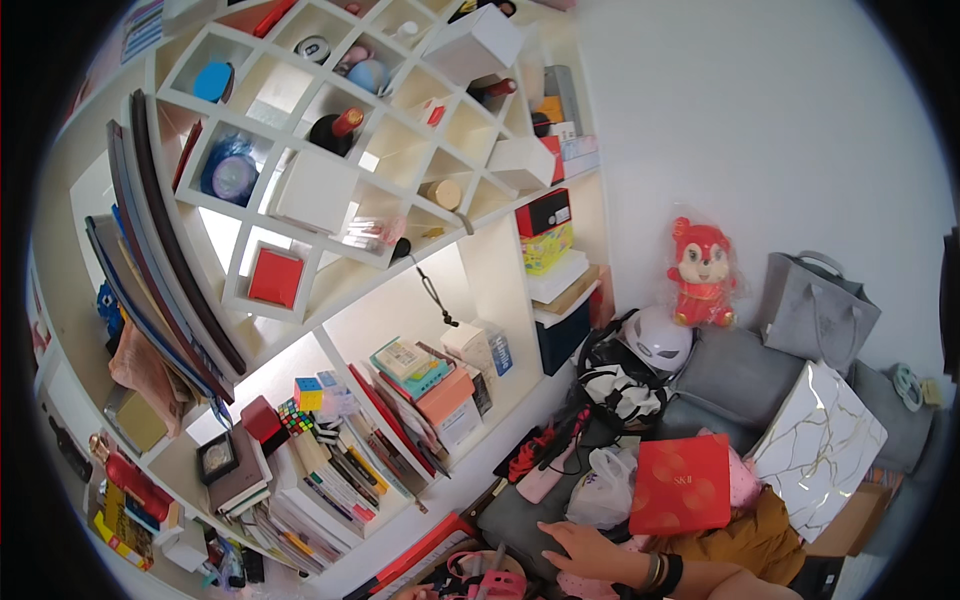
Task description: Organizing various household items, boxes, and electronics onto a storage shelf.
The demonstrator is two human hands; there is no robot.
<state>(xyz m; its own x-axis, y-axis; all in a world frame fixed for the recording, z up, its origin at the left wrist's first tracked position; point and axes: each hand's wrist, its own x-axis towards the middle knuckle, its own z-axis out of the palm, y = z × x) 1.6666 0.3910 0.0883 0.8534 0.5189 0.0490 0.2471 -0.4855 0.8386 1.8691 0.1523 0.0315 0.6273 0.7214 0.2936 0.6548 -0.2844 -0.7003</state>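
Observation:
My right hand (589, 555), with bands at its wrist, reaches in from the lower right over a grey sofa seat (517, 519). Its fingers are apart and nothing is in them. Just beyond it lie a knotted white plastic bag (602, 491) and a flat red SK-II box (681, 484). Pink dotted fabric (581, 586) shows beneath the hand, and a mustard-brown garment (765, 536) is by the forearm. Only a bit of my left hand (417, 593) shows at the bottom edge, beside a pink item with grey straps (499, 583); its grip is hidden.
White shelving (352, 289) with books, boxes and bottles fills the left. On the sofa are a white helmet (658, 339), a red plush toy (703, 274), a grey felt bag (817, 304), a marble-patterned board (821, 450) and a pink slab-shaped object (546, 480). A cardboard box (851, 517) stands at right.

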